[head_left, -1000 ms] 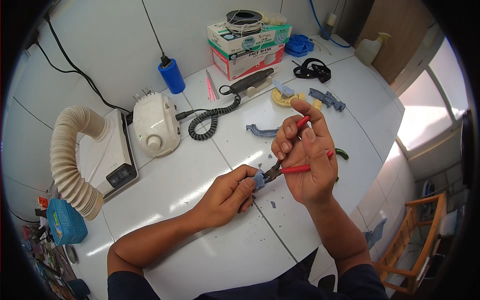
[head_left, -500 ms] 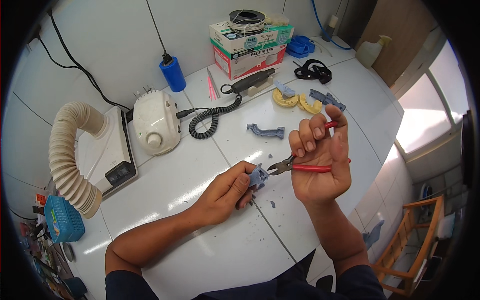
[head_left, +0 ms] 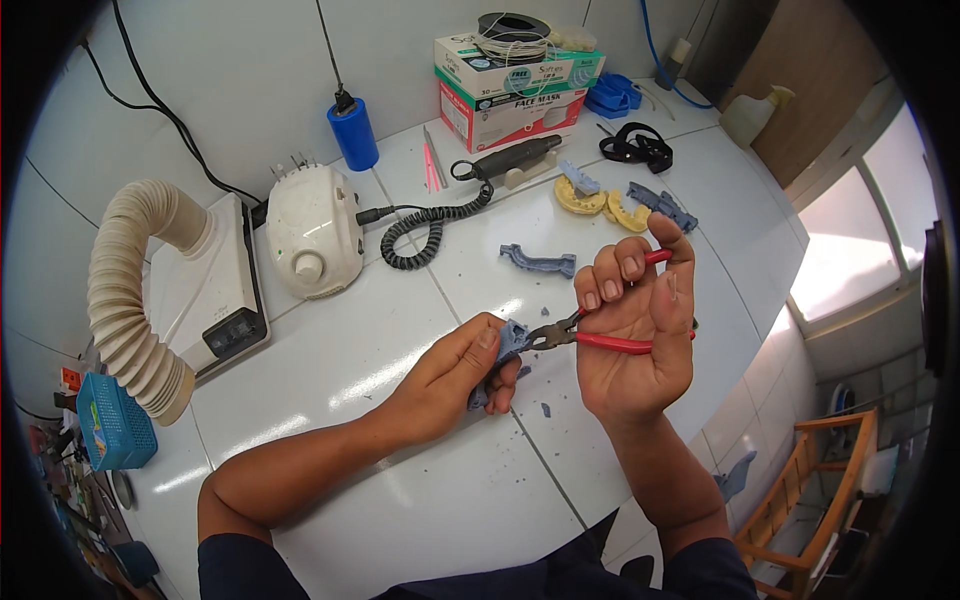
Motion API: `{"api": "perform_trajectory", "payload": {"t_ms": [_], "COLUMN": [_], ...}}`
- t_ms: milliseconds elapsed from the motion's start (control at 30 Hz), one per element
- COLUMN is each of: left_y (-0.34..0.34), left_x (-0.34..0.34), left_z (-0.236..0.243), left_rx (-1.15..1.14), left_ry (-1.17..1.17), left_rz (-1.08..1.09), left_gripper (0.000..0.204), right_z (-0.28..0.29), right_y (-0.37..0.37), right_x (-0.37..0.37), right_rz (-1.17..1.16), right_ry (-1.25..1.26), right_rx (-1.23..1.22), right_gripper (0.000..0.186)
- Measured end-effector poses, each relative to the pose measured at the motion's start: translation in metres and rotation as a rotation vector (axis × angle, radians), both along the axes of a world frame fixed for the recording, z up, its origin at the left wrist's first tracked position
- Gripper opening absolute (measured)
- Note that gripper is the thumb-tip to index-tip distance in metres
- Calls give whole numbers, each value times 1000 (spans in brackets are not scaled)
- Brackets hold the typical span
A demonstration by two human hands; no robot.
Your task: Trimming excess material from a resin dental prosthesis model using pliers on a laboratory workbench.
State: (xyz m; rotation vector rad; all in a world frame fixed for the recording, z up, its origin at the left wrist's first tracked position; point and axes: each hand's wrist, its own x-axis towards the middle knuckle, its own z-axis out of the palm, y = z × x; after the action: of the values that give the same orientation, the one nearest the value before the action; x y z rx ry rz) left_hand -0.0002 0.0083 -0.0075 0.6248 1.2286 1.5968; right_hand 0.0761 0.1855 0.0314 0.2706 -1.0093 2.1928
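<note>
- Head: left hand (head_left: 455, 370) is gripping the blue piece (head_left: 511, 341) inside the near edge of the bench (head_left: 420, 510).
- Right hand (head_left: 630, 370) is holding pliers (head_left: 603, 342); small bites are probably working best.

open tabletop (head_left: 330, 350) beside left hand (head_left: 455, 370), barred beyond by white box (head_left: 315, 235), coiled cord (head_left: 436, 235)

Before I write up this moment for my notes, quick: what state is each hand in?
Left hand: closed, gripping a blue-grey piece.
Right hand: holding red-handled pliers, handles spread apart.
</note>
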Motion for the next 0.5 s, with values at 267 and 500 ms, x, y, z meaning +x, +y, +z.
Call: {"api": "perform_trajectory", "payload": {"t_ms": [267, 500], "left_y": [0, 0], "left_x": [1, 1], "left_z": [-1, -2], "left_rx": [36, 34], "left_ry": [-18, -16], "left_rz": [-16, -22], "left_gripper": [36, 36], "right_z": [1, -1], "right_y": [-6, -9], "right_x": [1, 0], "right_rz": [-26, -34], "right_ry": [-3, -3], "right_rx": [126, 180], "right_gripper": [52, 57]}}
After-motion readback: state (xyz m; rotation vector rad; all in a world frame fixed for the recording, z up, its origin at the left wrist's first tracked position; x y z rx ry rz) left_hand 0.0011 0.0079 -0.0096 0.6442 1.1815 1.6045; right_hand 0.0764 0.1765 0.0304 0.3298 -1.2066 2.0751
